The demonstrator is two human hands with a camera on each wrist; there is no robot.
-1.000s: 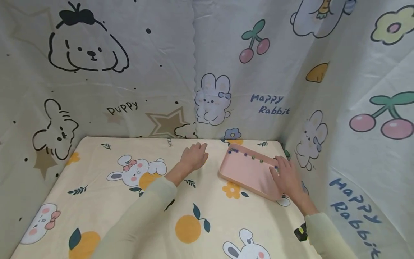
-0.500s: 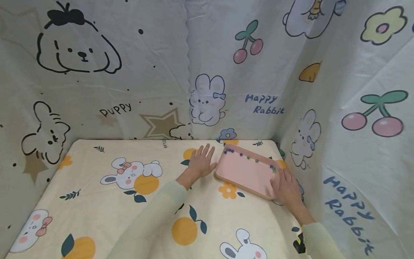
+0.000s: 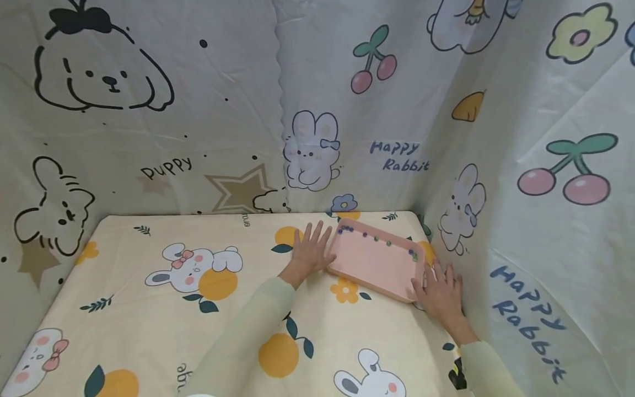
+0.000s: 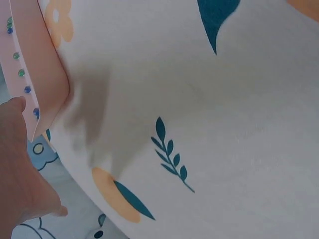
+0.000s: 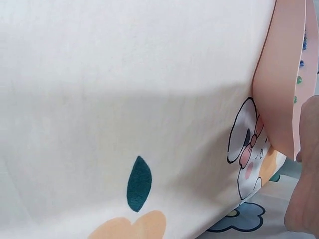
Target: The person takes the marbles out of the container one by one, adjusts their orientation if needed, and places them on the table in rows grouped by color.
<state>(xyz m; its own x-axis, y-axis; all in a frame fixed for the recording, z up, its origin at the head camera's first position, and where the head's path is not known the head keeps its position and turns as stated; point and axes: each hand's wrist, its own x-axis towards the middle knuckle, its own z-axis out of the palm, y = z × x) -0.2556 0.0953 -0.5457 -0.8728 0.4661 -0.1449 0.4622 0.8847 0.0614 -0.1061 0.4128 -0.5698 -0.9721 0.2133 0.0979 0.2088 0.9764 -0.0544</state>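
A shallow pink rectangular tray [image 3: 377, 264] lies at an angle on the table, with small blue and green marbles [image 3: 376, 239] strung along its far inner edge. My left hand [image 3: 310, 255] is at the tray's left end, fingers spread and thumb right at the rim. At the opposite end is my right hand [image 3: 440, 295], its fingers straight and spread beside the rim. The left wrist view shows the thumb [image 4: 19, 103] overlapping the tray wall [image 4: 47, 74]. In the right wrist view, part of the hand [image 5: 306, 184] appears close to the tray's corner [image 5: 279, 114].
A cream cloth [image 3: 163, 325] printed with rabbits and oranges covers the table. Hanging fabric [image 3: 223, 127] with cartoon prints closes off the back, and more fabric [image 3: 560, 248] stands close beyond my right hand. Near my right sleeve lies a small black and yellow object [image 3: 457, 375].
My left hand has spread its fingers and moved right to the tray's end. My right hand has drawn off the tray's right part to beside its rim. The head view has shifted slightly.
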